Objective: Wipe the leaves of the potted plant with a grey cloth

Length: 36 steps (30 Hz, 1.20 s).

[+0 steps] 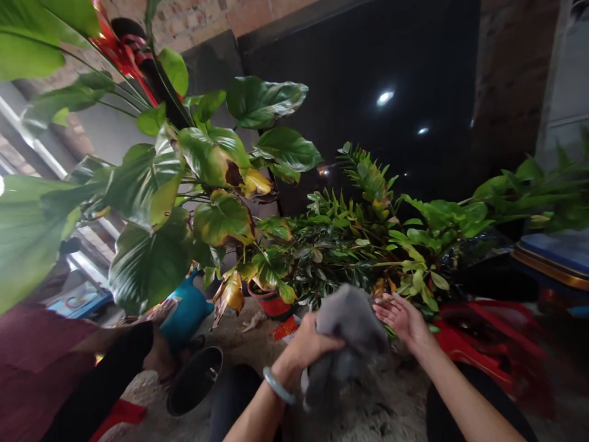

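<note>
My left hand (pixel 314 339), with a pale bangle at the wrist, is closed around a grey cloth (pixel 352 322) that hangs down in folds. To its right, my right hand (pixel 401 318) is raised with the palm up and the fingers loosely stretched, close to the lower leaves of a bushy green plant (pixel 416 279). A thin brownish leaf or stem lies at its fingertips; I cannot tell whether the fingers touch it. Dark green foliage (pixel 322 245) stands just beyond both hands.
A large-leaved plant (pixel 151 184) with browned edges fills the left. Below are a red pot (pixel 271 302), a teal watering can (pixel 186 316) and a black bucket (pixel 172 393). Another person's hand (pixel 154 312) is at the left. A red plastic item (pixel 488 313) stands at right.
</note>
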Available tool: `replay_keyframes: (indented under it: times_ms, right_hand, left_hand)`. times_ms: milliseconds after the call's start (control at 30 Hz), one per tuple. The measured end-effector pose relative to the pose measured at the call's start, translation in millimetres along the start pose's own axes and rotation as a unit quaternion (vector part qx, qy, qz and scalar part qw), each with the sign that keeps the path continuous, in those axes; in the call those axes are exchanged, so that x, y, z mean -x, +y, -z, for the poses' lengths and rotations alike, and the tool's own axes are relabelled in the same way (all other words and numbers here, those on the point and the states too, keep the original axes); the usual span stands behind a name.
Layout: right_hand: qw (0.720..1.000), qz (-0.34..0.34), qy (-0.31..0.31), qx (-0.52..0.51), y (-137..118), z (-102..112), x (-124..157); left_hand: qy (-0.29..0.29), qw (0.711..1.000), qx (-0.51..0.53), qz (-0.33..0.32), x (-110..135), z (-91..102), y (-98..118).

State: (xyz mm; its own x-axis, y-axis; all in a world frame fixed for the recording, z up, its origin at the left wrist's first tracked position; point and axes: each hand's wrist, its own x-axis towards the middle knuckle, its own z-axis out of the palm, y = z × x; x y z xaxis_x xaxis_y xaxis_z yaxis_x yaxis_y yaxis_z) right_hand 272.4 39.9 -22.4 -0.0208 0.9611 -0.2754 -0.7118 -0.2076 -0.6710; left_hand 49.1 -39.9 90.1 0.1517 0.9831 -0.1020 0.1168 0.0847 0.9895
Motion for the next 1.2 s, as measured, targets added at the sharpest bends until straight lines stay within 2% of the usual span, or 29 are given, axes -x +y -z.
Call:
replay_keyframes:
  times_ms: [100,167,200,267,367,433,500,567,633,700,767,833,933,1000,1033,1100,1200]
  right_hand:
    - [1.0,0.001,0.001,-0.002,0,-2,0]
    - [1.0,0.001,0.001,-0.005,1,-4,1]
    - [1.0,0.0,0.002,-0.006,2,-4,1]
    - [1.0,-0.001,0.002,-0.008,3,-3,0]
    - [1.0,-0.013,-0.007,-0.001,2,-1,0]
    - [1.0,-0.02,-0.013,0.001,1,0,0]
    - [1.0,-0.023,-0.01,-0.005,-1,-1,2]
    - [1.0,-0.023,-0.007,-0.01,-3,-2,4]
    - [1.0,-0.021,-0.011,-0.006,-4,-5,6]
    - [1.0,-0.017,-0.016,-0.005,-4,-7,8]
    - [1.0,-0.016,-0.018,-0.007,-4,-7,8]
    - [1.0,-0.019,-0.018,-0.01,-3,-6,7]
    - [1.0,-0.027,-0.017,0.0,-3,-4,6]
    - [0.999,-0.031,-0.015,0.003,-4,-3,6]
    - [0.999,-0.03,-0.014,0.001,-4,-3,6]
    - [1.0,-0.026,-0.014,-0.004,-5,-4,7]
    - [1.0,-0.027,-0.013,-0.001,-7,-6,9]
  left_hand:
    - [0.115,0.982,0.139,-0.046,-29,-3.4,43]
    - [0.18,0.957,0.228,-0.021,-45,-11.2,51]
    - [0.195,0.948,0.252,0.005,-48,-15.6,46]
    - [0.189,0.945,0.259,0.069,-44,-22.6,23]
    - [0.142,0.949,0.236,0.155,-17,-24.2,-21]
    - [0.093,0.952,0.239,0.168,0,-19.9,-31]
    - [0.055,0.961,0.24,0.13,7,-14.4,-17]
    - [0.055,0.968,0.236,0.067,-1,-9.2,15]
    - [0.091,0.965,0.247,0.011,-19,-5.4,48]
    - [0.148,0.948,0.282,-0.019,-37,-4.3,66]
    - [0.191,0.93,0.315,0.0,-45,-6.4,61]
    - [0.193,0.928,0.312,0.065,-38,-10.5,36]
    - [0.114,0.94,0.268,0.179,-6,-14.9,-6]
    - [0.047,0.946,0.253,0.198,14,-15.5,-15]
    - [0.024,0.95,0.252,0.183,19,-15.4,-10]
    - [0.021,0.958,0.259,0.123,15,-14.5,13]
    - [0.092,0.951,0.294,0.036,-14,-11.9,52]
